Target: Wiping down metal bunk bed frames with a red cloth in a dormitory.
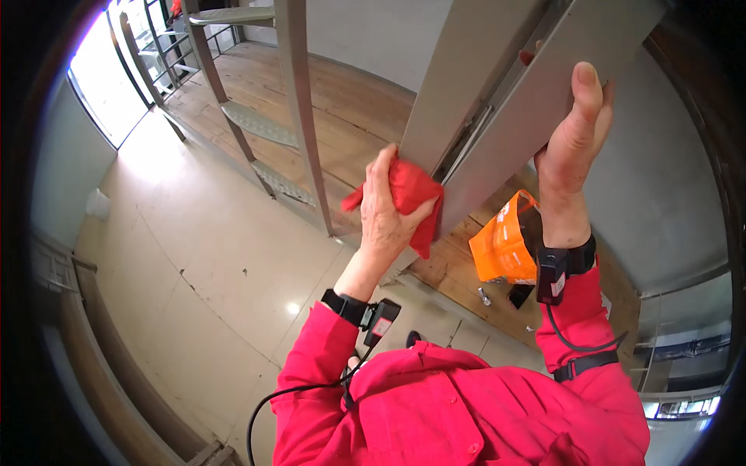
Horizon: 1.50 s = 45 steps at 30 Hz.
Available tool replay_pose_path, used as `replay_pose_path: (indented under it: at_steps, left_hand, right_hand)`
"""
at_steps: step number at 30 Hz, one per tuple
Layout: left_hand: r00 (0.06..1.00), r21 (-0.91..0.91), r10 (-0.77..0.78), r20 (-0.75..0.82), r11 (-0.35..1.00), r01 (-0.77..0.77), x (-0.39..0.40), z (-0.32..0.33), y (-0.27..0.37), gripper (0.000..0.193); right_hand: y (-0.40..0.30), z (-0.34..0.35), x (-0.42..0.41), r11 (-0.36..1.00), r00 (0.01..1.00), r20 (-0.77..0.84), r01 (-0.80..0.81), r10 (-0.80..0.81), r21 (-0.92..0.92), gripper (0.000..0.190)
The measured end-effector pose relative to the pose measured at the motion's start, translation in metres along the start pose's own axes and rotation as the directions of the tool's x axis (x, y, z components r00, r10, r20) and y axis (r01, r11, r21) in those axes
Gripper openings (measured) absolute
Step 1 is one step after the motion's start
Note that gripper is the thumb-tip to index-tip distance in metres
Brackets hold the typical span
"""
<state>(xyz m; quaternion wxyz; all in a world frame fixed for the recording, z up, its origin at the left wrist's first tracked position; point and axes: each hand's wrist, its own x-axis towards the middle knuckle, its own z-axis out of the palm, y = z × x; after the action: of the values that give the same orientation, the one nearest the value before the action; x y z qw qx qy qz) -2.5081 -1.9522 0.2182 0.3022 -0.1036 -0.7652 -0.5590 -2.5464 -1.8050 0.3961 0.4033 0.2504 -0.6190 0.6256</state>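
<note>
My left hand [387,209] is closed on a bunched red cloth [411,186], which it presses against the lower part of a grey metal bunk-bed post [449,99]. A long groove runs up between two broad faces of the post. Higher up on the right, my right hand [580,137] rests against the edge of the wide grey panel [524,110], thumb raised; its other fingers are mostly hidden, and no held object shows in it. Below that hand an orange bag [504,244] stands upright on wooden boards, its top gaping.
A metal ladder with patterned treads [259,123] rises at left beside the wooden bed boards [361,110]. Near the bag lie a small metal piece [484,296] and a dark flat object [520,296]. A white bucket [98,204] stands by the far wall.
</note>
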Motion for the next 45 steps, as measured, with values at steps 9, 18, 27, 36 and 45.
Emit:
replay_pose_path:
  at_steps: [9,18,27,36,45]
  left_hand:
    - [0.994,0.115,-0.086,0.070,0.990,0.078,-0.071,0.024,-0.090,0.096]
    - [0.978,0.091,-0.195,0.075,0.978,0.188,-0.052,0.010,-0.063,0.088]
    - [0.963,-0.536,-0.104,0.248,0.814,0.225,0.081,-0.012,0.019,0.064]
    - [0.781,-0.442,-0.301,0.547,0.689,0.575,0.000,0.002,-0.078,0.062]
    - [0.909,-0.077,-0.284,0.307,0.944,0.321,-0.065,0.008,-0.113,0.065]
  right_hand:
    - [0.000,-0.001,0.000,1.000,1.000,0.014,0.002,-0.002,0.002,0.054]
    - [0.002,0.000,0.001,0.999,0.999,0.000,0.050,-0.050,-0.008,0.059]
    - [-0.012,0.011,-0.006,0.998,0.998,-0.017,-0.053,0.054,0.025,0.046]
    - [-0.001,-0.002,-0.004,0.999,0.996,-0.081,-0.043,0.044,0.014,0.046]
    - [-0.008,-0.006,-0.011,0.991,0.982,-0.134,-0.133,0.132,-0.002,0.049]
